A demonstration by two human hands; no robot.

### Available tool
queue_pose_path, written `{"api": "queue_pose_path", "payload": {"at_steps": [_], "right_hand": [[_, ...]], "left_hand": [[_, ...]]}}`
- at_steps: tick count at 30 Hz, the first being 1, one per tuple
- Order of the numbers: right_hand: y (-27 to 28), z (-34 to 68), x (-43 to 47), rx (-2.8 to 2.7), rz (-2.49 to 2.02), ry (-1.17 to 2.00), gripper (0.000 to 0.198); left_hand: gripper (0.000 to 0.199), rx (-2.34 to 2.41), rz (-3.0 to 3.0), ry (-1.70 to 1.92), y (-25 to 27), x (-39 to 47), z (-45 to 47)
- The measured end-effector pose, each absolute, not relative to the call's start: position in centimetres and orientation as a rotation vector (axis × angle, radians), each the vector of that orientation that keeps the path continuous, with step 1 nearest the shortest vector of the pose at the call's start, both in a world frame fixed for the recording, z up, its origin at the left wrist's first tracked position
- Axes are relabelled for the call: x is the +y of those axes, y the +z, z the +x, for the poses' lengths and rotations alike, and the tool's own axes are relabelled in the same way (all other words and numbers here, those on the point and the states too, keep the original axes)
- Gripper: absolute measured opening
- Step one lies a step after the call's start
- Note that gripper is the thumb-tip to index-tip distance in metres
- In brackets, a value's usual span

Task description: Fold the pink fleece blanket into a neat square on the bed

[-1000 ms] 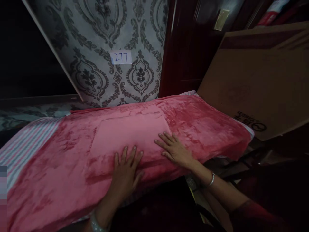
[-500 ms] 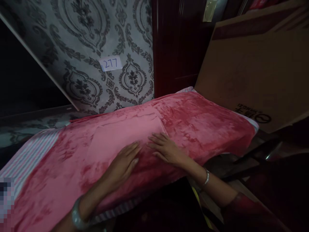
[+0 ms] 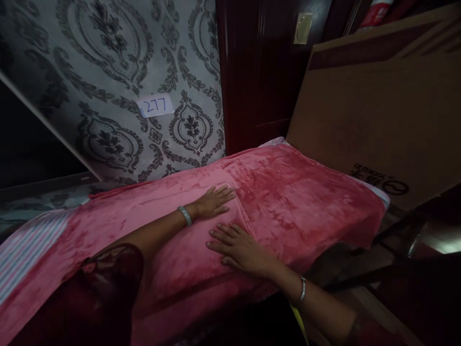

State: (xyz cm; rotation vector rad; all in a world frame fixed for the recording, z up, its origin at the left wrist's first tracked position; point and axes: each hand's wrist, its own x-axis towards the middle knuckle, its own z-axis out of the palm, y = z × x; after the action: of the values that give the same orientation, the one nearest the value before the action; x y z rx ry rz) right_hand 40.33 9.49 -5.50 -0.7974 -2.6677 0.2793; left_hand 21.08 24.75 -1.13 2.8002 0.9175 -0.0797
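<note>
A folded pink cloth (image 3: 180,254) lies on a larger pink-red plush blanket (image 3: 298,197) that covers a long surface. My left hand (image 3: 212,202) rests flat near the cloth's far right corner, palm down with fingers spread. A pale bangle (image 3: 185,216) circles that wrist. Closer to me, my right hand (image 3: 239,247) lies on the cloth near its right edge, fingers stretched out and a little apart. On the right wrist sits a thin silver bracelet (image 3: 303,288). Neither hand grips anything.
Striped fabric (image 3: 34,254) shows under the blanket at the left. Behind stand a patterned wall (image 3: 144,62) with a paper marked 277 (image 3: 155,105) and a dark red door (image 3: 255,72). A large cardboard box (image 3: 382,105) leans at the right.
My left hand has moved up and to the right across the folded cloth, toward its far corner, and its fingers have spread. My right hand has shifted slightly nearer to me. The view has tilted a little.
</note>
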Motion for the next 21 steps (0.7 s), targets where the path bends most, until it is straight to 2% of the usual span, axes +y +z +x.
{"api": "queue_pose_path", "payload": {"at_steps": [4, 10, 17, 21], "right_hand": [[-5.5, 40.4, 9.7, -2.67, -0.817, 0.355, 0.052], [-5.4, 40.5, 9.7, -2.659, -0.838, 0.364, 0.052], [-5.5, 40.4, 9.7, -2.669, -0.841, 0.256, 0.051], [-6.1, 41.0, 9.8, -2.599, -0.838, 0.265, 0.052]], "left_hand": [[0.08, 1.184, 2.603, -0.022, -1.4, 28.6, 22.6], [0.069, 1.484, 2.469, -0.055, -1.8, 30.4, 23.7], [0.065, 1.633, 2.572, 0.109, 1.2, 28.5, 23.5], [0.07, 1.549, 2.602, 0.016, 3.3, 24.9, 19.2]]}}
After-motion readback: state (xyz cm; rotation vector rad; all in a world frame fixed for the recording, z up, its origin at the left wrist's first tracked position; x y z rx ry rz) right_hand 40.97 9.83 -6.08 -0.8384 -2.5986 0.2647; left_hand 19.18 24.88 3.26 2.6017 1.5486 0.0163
